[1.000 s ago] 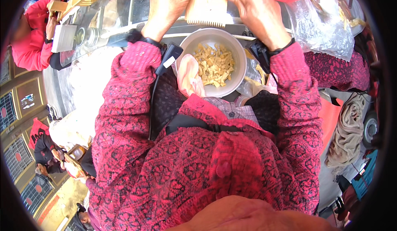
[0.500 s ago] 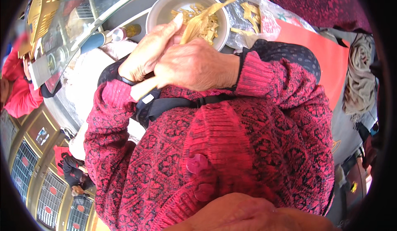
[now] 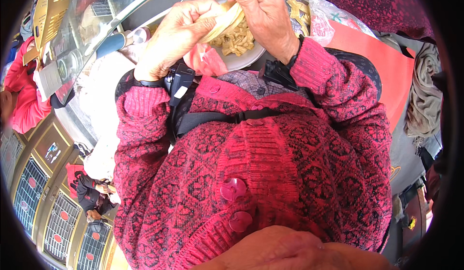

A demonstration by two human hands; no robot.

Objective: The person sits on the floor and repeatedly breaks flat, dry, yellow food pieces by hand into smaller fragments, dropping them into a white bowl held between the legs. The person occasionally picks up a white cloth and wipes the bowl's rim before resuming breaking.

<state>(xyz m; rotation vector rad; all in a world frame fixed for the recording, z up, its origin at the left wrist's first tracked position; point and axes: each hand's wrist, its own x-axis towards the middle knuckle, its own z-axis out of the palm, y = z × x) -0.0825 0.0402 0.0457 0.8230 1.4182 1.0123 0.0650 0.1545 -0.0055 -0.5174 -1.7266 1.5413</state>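
Note:
My left hand (image 3: 176,34) is closed around a long, folded, pale yellow fibrous strip (image 3: 227,22). My right hand (image 3: 271,19) pinches the strip's far end near the top edge of the picture. Both hands are over a white bowl (image 3: 255,56), which holds many torn yellow pieces (image 3: 236,39) of the same look; I cannot tell their exact kind. A crumpled pink piece of cloth or paper (image 3: 207,61) shows below my left hand, at the bowl's near side. The bowl's far side is partly hidden by my hands.
Right of the bowl, a clear plastic bag (image 3: 319,21) lies by more yellow strips (image 3: 300,14). A red sheet (image 3: 382,62) and a grey scarf (image 3: 423,91) lie further right. A glass-topped table (image 3: 104,33) with a yellow basket (image 3: 50,11) is at left. Other people sit beyond it.
My hands have moved up and apart, the right one rising to the far side with the strip stretched between them. The pink piece has come into view below my left hand.

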